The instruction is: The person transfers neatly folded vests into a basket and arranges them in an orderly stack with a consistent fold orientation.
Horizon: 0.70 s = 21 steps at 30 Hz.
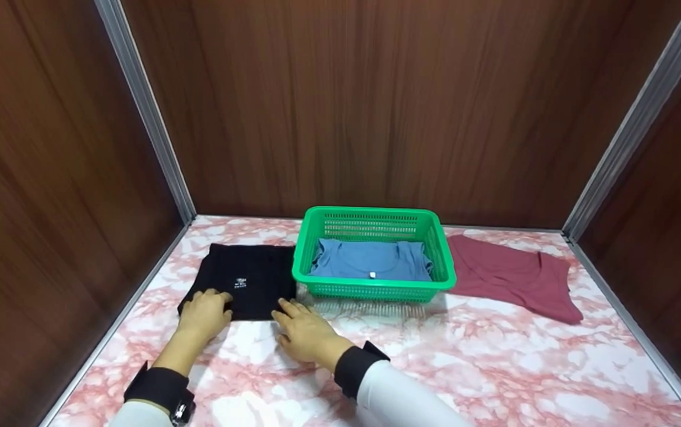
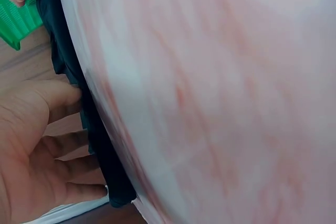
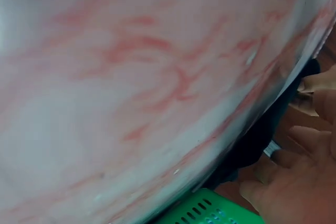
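Observation:
A folded black shirt point(image 1: 260, 270) with small white print lies flat on the left of the table. My left hand point(image 1: 204, 311) rests on its near left corner, fingertips on the cloth. At the near right corner, the fingertips of my right hand point(image 1: 304, 332) touch the shirt's edge. In the left wrist view the fingers of the left hand point(image 2: 58, 150) reach over the dark fabric, slightly bent and spread. The right wrist view shows the right hand point(image 3: 299, 166) with spread fingers beside the dark fabric.
Right of the black shirt stands a green plastic basket point(image 1: 376, 292) holding a folded blue shirt point(image 1: 370, 259). A folded maroon shirt point(image 1: 506, 276) lies against the basket's right side. Brown wood-look panels point(image 1: 352, 107) enclose the pink-and-white marbled table point(image 1: 494, 367) at back and sides.

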Available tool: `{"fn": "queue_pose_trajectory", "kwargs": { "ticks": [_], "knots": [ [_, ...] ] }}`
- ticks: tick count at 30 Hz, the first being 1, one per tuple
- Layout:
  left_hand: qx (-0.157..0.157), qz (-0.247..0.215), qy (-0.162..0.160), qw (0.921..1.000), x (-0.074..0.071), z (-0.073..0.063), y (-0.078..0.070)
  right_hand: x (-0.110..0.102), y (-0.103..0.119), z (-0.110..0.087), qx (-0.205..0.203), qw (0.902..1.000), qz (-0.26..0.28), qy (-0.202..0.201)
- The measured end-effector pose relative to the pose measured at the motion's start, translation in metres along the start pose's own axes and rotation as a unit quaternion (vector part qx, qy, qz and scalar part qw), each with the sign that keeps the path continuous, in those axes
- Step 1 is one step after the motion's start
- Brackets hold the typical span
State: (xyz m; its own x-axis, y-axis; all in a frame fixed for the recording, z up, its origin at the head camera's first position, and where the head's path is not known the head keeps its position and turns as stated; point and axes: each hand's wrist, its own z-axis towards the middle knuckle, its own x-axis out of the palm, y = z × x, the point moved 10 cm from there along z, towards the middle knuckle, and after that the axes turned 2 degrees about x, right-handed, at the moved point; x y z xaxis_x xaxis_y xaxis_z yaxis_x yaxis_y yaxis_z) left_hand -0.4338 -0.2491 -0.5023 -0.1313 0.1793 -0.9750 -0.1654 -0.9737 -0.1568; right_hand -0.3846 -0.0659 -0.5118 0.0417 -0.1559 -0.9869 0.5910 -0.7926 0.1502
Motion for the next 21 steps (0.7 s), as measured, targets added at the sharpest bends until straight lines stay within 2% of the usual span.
{"fn": "queue_pose_trajectory", "kwargs": {
  "ticks": [4,14,21],
  "knots": [
    [0.000,-0.015,0.002,0.9999,0.001,0.001,0.001,0.005,-0.002,0.006,0.011,0.9993,-0.011,0.035],
    [-0.015,-0.046,0.046,0.9978,0.003,0.007,0.008,0.001,0.005,0.019,-0.010,0.9947,-0.092,0.044],
    [-0.010,-0.042,0.067,0.9968,0.004,0.002,0.011,-0.006,0.011,0.020,-0.041,0.9950,-0.081,0.041]
  ]
}}
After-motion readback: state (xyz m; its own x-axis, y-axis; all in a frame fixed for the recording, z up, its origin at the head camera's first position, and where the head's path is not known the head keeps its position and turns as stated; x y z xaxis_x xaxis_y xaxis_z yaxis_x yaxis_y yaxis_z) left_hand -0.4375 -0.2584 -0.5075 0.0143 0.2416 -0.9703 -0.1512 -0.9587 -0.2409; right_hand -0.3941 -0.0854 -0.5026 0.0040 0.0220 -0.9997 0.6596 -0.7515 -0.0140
